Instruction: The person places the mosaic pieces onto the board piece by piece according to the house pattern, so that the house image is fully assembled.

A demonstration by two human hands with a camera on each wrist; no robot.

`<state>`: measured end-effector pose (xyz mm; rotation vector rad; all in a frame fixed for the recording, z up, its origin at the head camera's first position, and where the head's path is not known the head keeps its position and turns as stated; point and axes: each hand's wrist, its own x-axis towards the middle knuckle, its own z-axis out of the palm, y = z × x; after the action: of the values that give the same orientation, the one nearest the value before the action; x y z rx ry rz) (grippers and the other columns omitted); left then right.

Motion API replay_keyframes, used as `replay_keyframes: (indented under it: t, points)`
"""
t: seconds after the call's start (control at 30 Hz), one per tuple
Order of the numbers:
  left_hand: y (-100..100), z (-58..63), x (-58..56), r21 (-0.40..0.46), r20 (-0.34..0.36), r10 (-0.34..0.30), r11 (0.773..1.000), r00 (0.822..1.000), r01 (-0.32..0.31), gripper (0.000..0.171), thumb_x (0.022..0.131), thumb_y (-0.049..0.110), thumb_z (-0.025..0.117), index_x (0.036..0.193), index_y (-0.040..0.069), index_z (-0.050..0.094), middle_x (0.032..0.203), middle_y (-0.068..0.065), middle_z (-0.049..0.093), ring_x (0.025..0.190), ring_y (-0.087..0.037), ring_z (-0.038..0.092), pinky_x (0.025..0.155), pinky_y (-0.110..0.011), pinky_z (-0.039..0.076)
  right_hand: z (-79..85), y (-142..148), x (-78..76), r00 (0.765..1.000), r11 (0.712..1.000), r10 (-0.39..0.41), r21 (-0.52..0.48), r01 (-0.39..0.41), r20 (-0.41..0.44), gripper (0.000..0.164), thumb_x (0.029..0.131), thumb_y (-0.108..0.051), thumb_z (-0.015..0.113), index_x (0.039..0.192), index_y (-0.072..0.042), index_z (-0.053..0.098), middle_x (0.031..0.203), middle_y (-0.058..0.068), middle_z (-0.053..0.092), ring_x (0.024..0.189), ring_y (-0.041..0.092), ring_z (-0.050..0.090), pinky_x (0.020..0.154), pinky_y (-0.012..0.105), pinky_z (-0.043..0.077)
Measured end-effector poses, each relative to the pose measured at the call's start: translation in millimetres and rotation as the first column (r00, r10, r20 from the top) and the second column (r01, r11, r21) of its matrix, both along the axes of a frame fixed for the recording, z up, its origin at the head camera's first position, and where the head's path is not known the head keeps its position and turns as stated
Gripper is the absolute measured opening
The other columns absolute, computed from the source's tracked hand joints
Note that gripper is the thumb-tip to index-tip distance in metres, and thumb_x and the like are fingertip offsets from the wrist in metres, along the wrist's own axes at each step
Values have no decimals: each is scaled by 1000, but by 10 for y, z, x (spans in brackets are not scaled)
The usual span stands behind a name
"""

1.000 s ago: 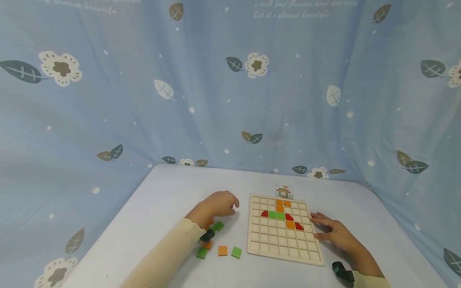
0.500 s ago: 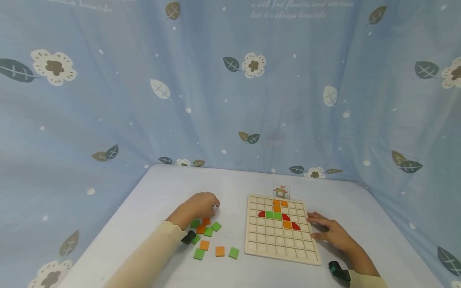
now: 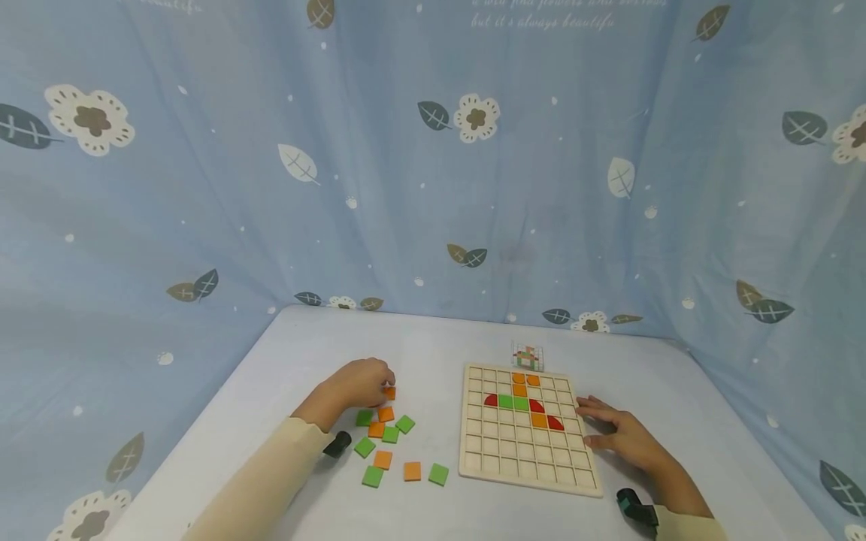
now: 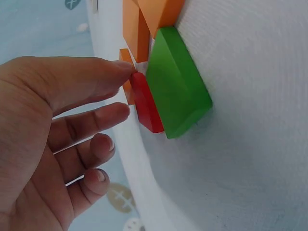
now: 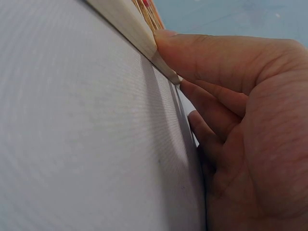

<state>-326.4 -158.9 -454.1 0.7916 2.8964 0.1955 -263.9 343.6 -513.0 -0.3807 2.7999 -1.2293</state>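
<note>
My left hand (image 3: 357, 383) hovers at the far end of the loose tiles, left of the wooden grid board (image 3: 510, 451). In the left wrist view its thumb and forefinger stand apart, with their tips beside a red tile (image 4: 147, 105) and an orange tile (image 4: 126, 57); nothing is held. A green square tile (image 4: 178, 86) lies against the red one. My right hand (image 3: 625, 437) rests at the board's right edge; the right wrist view has the thumb (image 5: 207, 55) touching its wooden side. Red, green and orange pieces sit in several cells of the grid.
Loose green tiles (image 3: 372, 476) and orange tiles (image 3: 412, 471) are scattered between the left forearm and the board. A small printed pattern card (image 3: 528, 357) lies behind the board. Blue patterned cloth (image 3: 379, 188) hangs beyond the white table (image 3: 325, 330).
My left hand has moved left, away from the board, to the far end of the tiles, uncovering more of them. The right hand stays at the board's edge.
</note>
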Motion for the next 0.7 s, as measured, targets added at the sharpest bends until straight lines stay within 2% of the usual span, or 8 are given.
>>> replay_keyframes:
  t: [0.27, 0.37, 0.5, 0.7]
  points:
    - [-14, -3, -29, 4, 37, 28, 1000, 999, -28, 20, 79, 14, 74, 99, 17, 76, 83, 10, 61, 77, -13, 52, 80, -34, 49, 24, -4, -5, 1000, 1000, 9, 1, -9, -14, 62, 74, -26, 82, 126, 0, 63, 146, 20, 42, 138, 47, 22, 104, 67, 18]
    - [-10, -27, -51, 23, 49, 35, 999, 998, -36, 16, 78, 14, 73, 94, 18, 74, 80, 10, 60, 74, -14, 52, 75, -32, 48, 45, -11, 1, 1000, 1000, 17, 0, -17, -16, 62, 74, -25, 81, 126, 0, 63, 146, 21, 42, 138, 48, 22, 103, 68, 19]
    - [-13, -65, -66, 73, 114, 64, 995, 991, -72, 13, 77, 15, 75, 88, 20, 71, 75, 7, 59, 67, -14, 54, 64, -30, 48, 34, -8, 9, 1000, 999, 20, -26, -20, -1, 61, 74, -24, 81, 127, 1, 62, 146, 20, 42, 138, 47, 22, 104, 67, 18]
    - [4, -70, -113, 94, 151, 61, 993, 987, -76, 17, 75, 17, 78, 89, 21, 69, 79, 7, 59, 67, -14, 55, 64, -29, 48, 17, 1, 23, 999, 998, 38, -53, -38, -9, 61, 74, -21, 81, 127, 2, 61, 146, 21, 42, 138, 48, 22, 103, 68, 18]
